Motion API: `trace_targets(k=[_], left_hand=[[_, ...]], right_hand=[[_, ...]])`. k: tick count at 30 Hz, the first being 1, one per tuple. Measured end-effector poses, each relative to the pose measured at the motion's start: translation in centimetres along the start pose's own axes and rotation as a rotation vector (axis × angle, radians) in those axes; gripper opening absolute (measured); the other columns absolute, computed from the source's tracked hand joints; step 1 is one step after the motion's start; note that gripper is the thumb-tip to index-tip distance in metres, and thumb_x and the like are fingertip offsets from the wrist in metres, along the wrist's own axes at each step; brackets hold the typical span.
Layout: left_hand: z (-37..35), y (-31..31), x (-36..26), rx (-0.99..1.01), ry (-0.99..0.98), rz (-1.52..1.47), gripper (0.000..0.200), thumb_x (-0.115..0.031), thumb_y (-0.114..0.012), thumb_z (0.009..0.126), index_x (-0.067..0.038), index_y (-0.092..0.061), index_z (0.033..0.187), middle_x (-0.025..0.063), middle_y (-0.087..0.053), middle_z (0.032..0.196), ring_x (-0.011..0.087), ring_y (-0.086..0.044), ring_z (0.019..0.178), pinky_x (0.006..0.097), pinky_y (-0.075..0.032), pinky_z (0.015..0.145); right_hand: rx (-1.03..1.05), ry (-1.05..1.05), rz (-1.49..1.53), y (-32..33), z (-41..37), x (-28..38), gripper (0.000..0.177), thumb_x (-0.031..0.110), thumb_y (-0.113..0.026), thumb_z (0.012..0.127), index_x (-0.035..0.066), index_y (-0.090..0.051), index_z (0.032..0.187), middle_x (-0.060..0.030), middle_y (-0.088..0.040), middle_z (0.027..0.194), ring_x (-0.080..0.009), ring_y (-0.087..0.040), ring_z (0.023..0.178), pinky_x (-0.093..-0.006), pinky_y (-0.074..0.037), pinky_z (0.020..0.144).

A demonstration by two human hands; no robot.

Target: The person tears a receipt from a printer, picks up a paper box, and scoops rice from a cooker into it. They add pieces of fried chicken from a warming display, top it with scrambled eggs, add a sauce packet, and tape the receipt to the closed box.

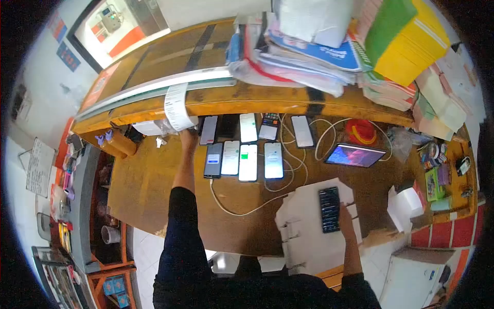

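Note:
My left hand (188, 138) reaches to the back of the desk, under the shelf. It is at the lower end of a curling printed paper strip (176, 105); its fingers are blurred, so a grip on the paper does not show. My right hand (347, 219) is closed at the right edge of a dark handheld device (329, 208) with rows of light marks, above a pale cardboard folder (301, 221). Between the hands lie several phones, among them a lit one with a green patch (248, 162) and a bluish-screened one (274, 160).
White cables (231, 212) wind across the wooden desk (149, 190). A tablet-like screen (355, 155) leans near a red and yellow round object (360, 132). Stacked papers (303, 64) load the shelf above. An open white box (406, 203) stands at the right.

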State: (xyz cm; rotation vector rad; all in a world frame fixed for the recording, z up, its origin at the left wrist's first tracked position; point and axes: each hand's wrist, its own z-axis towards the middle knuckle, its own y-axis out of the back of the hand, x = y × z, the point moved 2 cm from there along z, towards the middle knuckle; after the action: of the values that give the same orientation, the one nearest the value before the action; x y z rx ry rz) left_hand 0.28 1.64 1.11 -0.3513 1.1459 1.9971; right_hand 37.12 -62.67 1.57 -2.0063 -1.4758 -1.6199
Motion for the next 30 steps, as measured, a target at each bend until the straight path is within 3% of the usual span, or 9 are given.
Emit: trace_targets(k=[2, 5, 10, 13, 21, 25, 26, 28, 30], left_hand=[[-0.8, -1.2, -1.2, 0.293, 0.076, 0.004, 0.052, -0.026, -0.062, 0.080, -0.003, -0.047, 0.124, 0.0228, -0.060, 0.111, 0.0408, -0.055, 0.105, 0.0477, -0.044, 0.085], [6.3, 2.1, 6.7, 0.265, 0.045, -0.006, 0.050, -0.026, -0.061, 0.080, -0.003, -0.048, 0.123, 0.0225, -0.060, 0.109, 0.0404, -0.056, 0.103, 0.0473, -0.044, 0.084], [9.0, -0.7, 7.7, 0.165, 0.012, -0.112, 0.046, -0.025, -0.060, 0.081, -0.002, -0.051, 0.119, 0.0217, -0.062, 0.104, 0.0393, -0.058, 0.098, 0.0462, -0.045, 0.081], [11.3, -3.1, 8.5, 0.109, -0.004, -0.212, 0.043, -0.025, -0.059, 0.081, -0.002, -0.053, 0.117, 0.0212, -0.063, 0.101, 0.0387, -0.059, 0.095, 0.0456, -0.046, 0.079], [6.0, -3.4, 11.6, 0.044, 0.107, -0.227, 0.037, -0.024, -0.056, 0.083, -0.001, -0.057, 0.112, 0.0199, -0.065, 0.093, 0.0370, -0.062, 0.087, 0.0439, -0.047, 0.073], [0.7, 1.7, 3.8, 0.111, 0.017, -0.319, 0.020, -0.021, -0.055, 0.084, -0.001, -0.057, 0.084, 0.0133, -0.062, 0.079, 0.0238, -0.060, 0.070, 0.0369, -0.047, 0.063], [-0.6, -5.2, 8.9, 0.095, 0.080, -0.879, 0.031, -0.015, -0.070, 0.077, -0.003, -0.056, 0.102, 0.0087, -0.063, 0.093, 0.0212, -0.060, 0.074, 0.0328, -0.049, 0.066], [-4.9, 3.0, -4.2, 0.263, 0.069, -0.487, 0.036, -0.013, -0.065, 0.082, -0.005, -0.046, 0.111, 0.0099, -0.062, 0.083, 0.0188, -0.061, 0.073, 0.0332, -0.049, 0.063], [-9.4, 4.1, -8.0, 0.501, 0.394, -0.954, 0.063, -0.004, -0.069, 0.079, -0.007, -0.027, 0.127, 0.0088, -0.058, 0.084, 0.0163, -0.059, 0.076, 0.0274, -0.049, 0.063]], right_hand=[[-0.232, 0.274, -0.529, 4.8, -4.2, 0.7, 0.042, 0.029, -0.048, 0.094, -0.004, -0.048, 0.120, -0.0222, -0.053, 0.109, -0.0391, -0.045, 0.109, -0.0484, -0.031, 0.097], [-0.674, 0.263, -0.584, -4.0, -8.4, 5.8, 0.021, 0.017, -0.059, 0.088, -0.001, -0.049, 0.091, -0.0173, -0.048, 0.090, -0.0333, -0.047, 0.089, -0.0422, -0.038, 0.080], [-0.704, -0.187, -0.521, -7.9, -13.9, 7.2, 0.022, 0.016, -0.059, 0.088, -0.003, -0.048, 0.086, -0.0193, -0.051, 0.078, -0.0371, -0.051, 0.075, -0.0426, -0.043, 0.069], [-0.789, -0.033, -0.613, -11.7, -15.4, 4.7, 0.024, 0.019, -0.057, 0.089, -0.004, -0.049, 0.088, -0.0224, -0.056, 0.080, -0.0409, -0.056, 0.077, -0.0447, -0.047, 0.068], [-0.464, 0.056, -0.397, -19.9, -15.9, 13.4, 0.025, 0.024, -0.058, 0.087, 0.001, -0.047, 0.086, -0.0197, -0.056, 0.076, -0.0397, -0.057, 0.071, -0.0445, -0.043, 0.062], [-0.142, 0.018, -0.342, -22.6, -14.8, 18.0, 0.022, 0.024, -0.062, 0.085, 0.004, -0.052, 0.086, -0.0155, -0.058, 0.075, -0.0350, -0.059, 0.073, -0.0425, -0.046, 0.063], [-0.140, 0.024, -0.349, -23.1, -14.4, 18.8, 0.022, 0.024, -0.062, 0.085, 0.004, -0.052, 0.086, -0.0155, -0.058, 0.075, -0.0350, -0.059, 0.073, -0.0425, -0.046, 0.063], [-0.208, 0.104, -0.347, -23.9, -13.9, 20.0, 0.023, 0.025, -0.062, 0.085, 0.005, -0.052, 0.084, -0.0138, -0.056, 0.071, -0.0309, -0.058, 0.067, -0.0402, -0.046, 0.061], [-0.233, 0.096, -0.293, -23.9, -12.7, 22.1, 0.024, 0.028, -0.063, 0.085, 0.006, -0.052, 0.086, -0.0125, -0.054, 0.068, -0.0286, -0.056, 0.062, -0.0374, -0.045, 0.060]])
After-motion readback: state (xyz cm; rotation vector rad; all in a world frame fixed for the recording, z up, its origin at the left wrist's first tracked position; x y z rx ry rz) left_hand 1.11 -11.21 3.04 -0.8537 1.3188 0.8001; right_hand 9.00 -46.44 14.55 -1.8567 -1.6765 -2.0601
